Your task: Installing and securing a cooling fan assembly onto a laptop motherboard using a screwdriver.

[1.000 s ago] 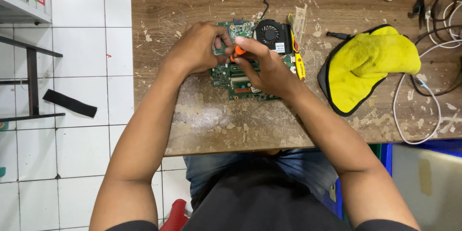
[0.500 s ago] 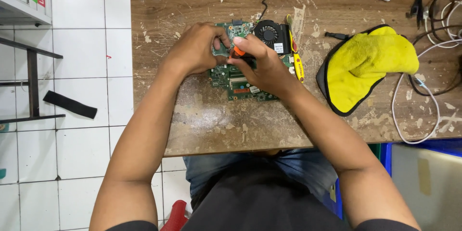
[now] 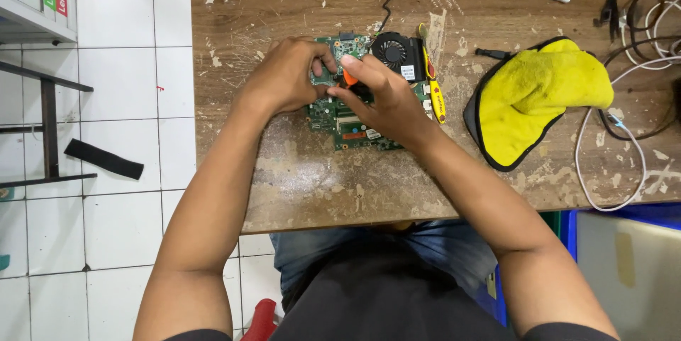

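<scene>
A green circuit board [image 3: 347,122] lies flat near the middle of the worn wooden table [image 3: 298,178], largely covered by both hands. Its visible surface carries small dark chips, slots and connectors. A round black cooling fan [image 3: 394,50] sits at its far right corner, with a thin dark cable running farther away across the table. The left hand [image 3: 287,75] rests curled on the board's far left part, fingers pressing down. The right hand [image 3: 383,100] is closed around an orange-handled tool [image 3: 350,78], its tip hidden. Just right of the board lies a yellow-handled tool [image 3: 434,92]; farther right, a yellow cloth [image 3: 539,96].
</scene>
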